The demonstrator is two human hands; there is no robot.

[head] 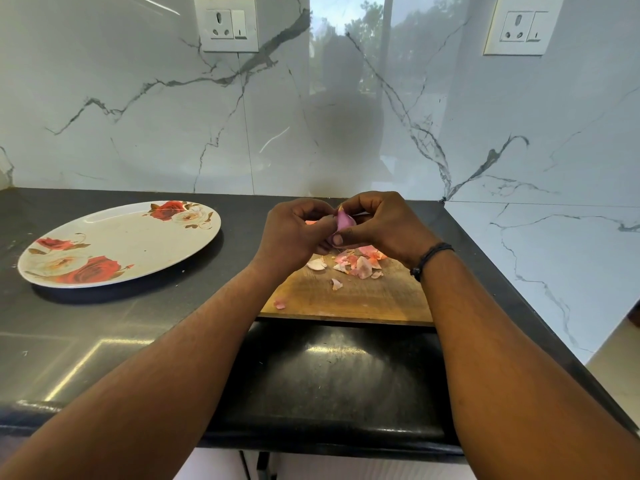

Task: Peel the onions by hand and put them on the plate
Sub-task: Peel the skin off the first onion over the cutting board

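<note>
A small pink onion (pixel 344 221) is held up above the wooden cutting board (pixel 349 299), between both hands. My left hand (pixel 294 233) grips its left side with curled fingers. My right hand (pixel 377 221) curls round its right side, thumb pressed on the lower part. Most of the onion is hidden by the fingers. Loose onion skins (pixel 360 266) lie scattered on the board below the hands. The oval white plate (pixel 114 244) with red rose prints sits to the left on the black counter and holds nothing.
The black stone counter (pixel 104 327) runs along a white marble wall, with a raised marble ledge (pixel 554 258) at the right. Two wall sockets (pixel 227 24) are mounted high on the wall. A black wristband is on the right wrist.
</note>
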